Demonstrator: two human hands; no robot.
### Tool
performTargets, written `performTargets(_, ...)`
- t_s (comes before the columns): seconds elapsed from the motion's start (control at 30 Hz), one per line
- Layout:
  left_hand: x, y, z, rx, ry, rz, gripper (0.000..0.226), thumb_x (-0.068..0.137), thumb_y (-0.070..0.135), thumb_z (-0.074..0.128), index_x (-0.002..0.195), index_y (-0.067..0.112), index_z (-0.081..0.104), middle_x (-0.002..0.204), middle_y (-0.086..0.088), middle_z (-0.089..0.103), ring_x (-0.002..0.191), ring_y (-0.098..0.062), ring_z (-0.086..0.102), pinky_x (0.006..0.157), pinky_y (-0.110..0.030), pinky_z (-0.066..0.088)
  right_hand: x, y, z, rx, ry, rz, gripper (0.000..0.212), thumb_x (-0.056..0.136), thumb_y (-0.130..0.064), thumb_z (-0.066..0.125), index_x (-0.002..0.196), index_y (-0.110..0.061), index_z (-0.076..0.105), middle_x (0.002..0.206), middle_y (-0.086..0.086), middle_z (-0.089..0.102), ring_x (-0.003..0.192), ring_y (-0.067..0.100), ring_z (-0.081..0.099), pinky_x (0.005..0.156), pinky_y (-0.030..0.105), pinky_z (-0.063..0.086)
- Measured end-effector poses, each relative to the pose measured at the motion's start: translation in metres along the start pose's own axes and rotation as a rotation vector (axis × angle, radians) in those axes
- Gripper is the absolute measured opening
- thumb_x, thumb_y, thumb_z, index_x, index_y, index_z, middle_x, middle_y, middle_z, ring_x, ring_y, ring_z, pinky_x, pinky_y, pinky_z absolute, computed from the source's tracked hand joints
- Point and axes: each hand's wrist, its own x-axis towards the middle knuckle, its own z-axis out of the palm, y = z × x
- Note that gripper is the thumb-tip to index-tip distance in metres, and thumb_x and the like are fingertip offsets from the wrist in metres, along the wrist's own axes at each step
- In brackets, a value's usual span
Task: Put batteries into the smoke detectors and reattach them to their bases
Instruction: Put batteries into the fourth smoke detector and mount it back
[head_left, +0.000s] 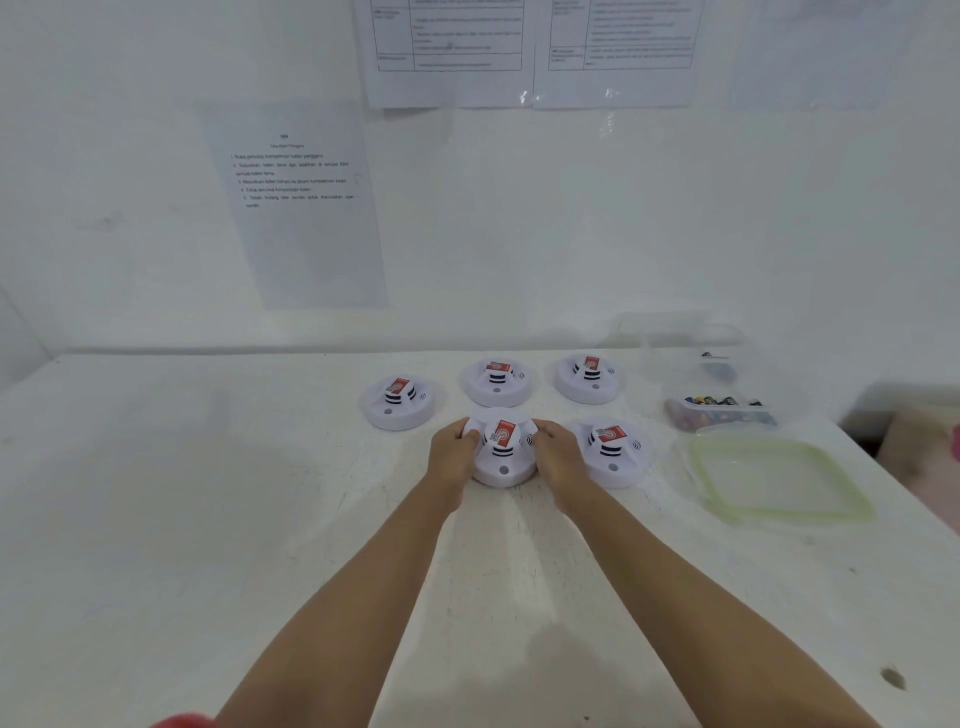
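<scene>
Left detector (399, 402): on the table (208, 493), apart from both hands.
Left hand (451, 457): fingers curled round the centre detector's left rim.
Centre detector (503, 452): front row, flat on the table, directly between the hands. It is round, with no long axis, so any twist off its base would probably turn about its upright axis.
Right hand (558, 457): fingers curled round the right rim, equally near.
Right detector (612, 451): just beside the right hand, untouched.
Battery tub (722, 410): open, far right, nearer the right hand.
Lid (779, 478): lying in front of the tub.
</scene>
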Motion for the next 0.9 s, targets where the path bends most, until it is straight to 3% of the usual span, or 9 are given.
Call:
performTargets(0.17,-0.002,0.0,0.003,0.055,0.066,0.017,0.016,0.093,0.004,0.041,0.084,0.01,0.053,0.084,-0.011,0.05,0.074,-0.017,0.041,0.058,-0.021,0.03,0.0,0.001,0.001,-0.075,0.04,-0.006,0.032,0.093,-0.008,0.038,0.11,0.011,0.056,0.114,0.026,0.06,0.106,0.039,0.056,0.091,0.048,0.046)
performTargets(0.27,-0.001,-0.002,0.003,0.066,0.093,0.029,0.016,0.094,0.006,0.043,0.082,0.011,0.052,0.081,-0.009,0.05,0.074,-0.017,0.041,0.059,-0.021,0.03,0.002,0.005,0.004,-0.122,0.048,-0.034,0.02,0.091,-0.008,0.037,0.077,0.001,0.049,0.077,0.022,0.049,0.072,0.023,0.041,0.059,0.029,0.031)
performTargets(0.37,-0.003,-0.002,0.005,0.08,0.122,0.042,0.029,0.093,0.004,0.041,0.066,0.013,0.041,0.067,-0.004,0.041,0.063,-0.013,0.033,0.056,-0.023,0.024,0.002,0.007,0.005,-0.148,0.078,-0.07,0.024,0.089,-0.004,0.035,0.067,-0.013,0.037,0.065,0.002,0.038,0.062,0.016,0.032,0.056,0.023,0.022)
performTargets(0.53,-0.002,-0.006,0.005,0.138,0.12,0.071,0.035,0.091,0.0,0.038,0.061,0.016,0.031,0.062,-0.002,0.036,0.061,-0.013,0.029,0.056,-0.024,0.021,0.001,0.008,0.007,-0.273,0.118,-0.113,0.034,0.093,-0.005,0.033,0.063,-0.021,0.033,0.066,-0.005,0.038,0.064,0.012,0.035,0.054,0.018,0.023)
performTargets(0.6,-0.002,-0.008,0.005,0.187,0.124,0.086,0.03,0.093,0.001,0.038,0.066,0.013,0.037,0.066,-0.003,0.04,0.065,-0.016,0.033,0.057,-0.025,0.024,-0.001,0.008,0.006,-0.324,0.089,-0.118,0.028,0.095,-0.006,0.033,0.077,-0.01,0.054,0.079,0.006,0.055,0.072,0.014,0.05,0.064,0.021,0.037)
performTargets(0.63,-0.003,-0.009,0.005,0.213,0.121,0.084,0.026,0.094,0.002,0.037,0.071,0.01,0.045,0.072,-0.002,0.048,0.07,-0.018,0.04,0.06,-0.024,0.031,-0.001,0.008,0.005,-0.347,0.071,-0.128,0.029,0.097,-0.008,0.032,0.104,-0.002,0.06,0.103,0.013,0.062,0.094,0.019,0.057,0.08,0.025,0.043)
performTargets(0.7,-0.003,-0.009,0.006,0.279,0.107,0.074,0.027,0.098,0.007,0.037,0.109,0.004,0.061,0.109,-0.006,0.063,0.103,-0.025,0.055,0.086,-0.029,0.043,-0.003,0.007,0.004,-0.381,0.05,-0.132,0.041,0.1,-0.011,0.031,0.138,-0.003,0.04,0.141,0.012,0.047,0.129,0.023,0.044,0.103,0.027,0.034)
performTargets(0.77,-0.002,-0.01,0.005,0.319,0.106,0.063,0.039,0.099,0.009,0.036,0.135,0.003,0.048,0.137,-0.012,0.052,0.127,-0.028,0.046,0.105,-0.035,0.035,-0.004,0.008,0.004,-0.38,0.037,-0.145,0.043,0.1,-0.011,0.03,0.143,-0.006,0.033,0.148,0.01,0.038,0.136,0.022,0.037,0.107,0.025,0.03)
performTargets(0.9,-0.004,-0.009,0.003,0.28,0.103,0.069,0.041,0.1,0.011,0.035,0.139,0.006,0.044,0.143,-0.007,0.046,0.133,-0.021,0.041,0.109,-0.031,0.031,-0.008,0.005,0.002,-0.4,0.018,-0.155,0.043,0.1,-0.009,0.027,0.143,-0.005,0.032,0.145,0.011,0.043,0.131,0.022,0.042,0.1,0.023,0.033)
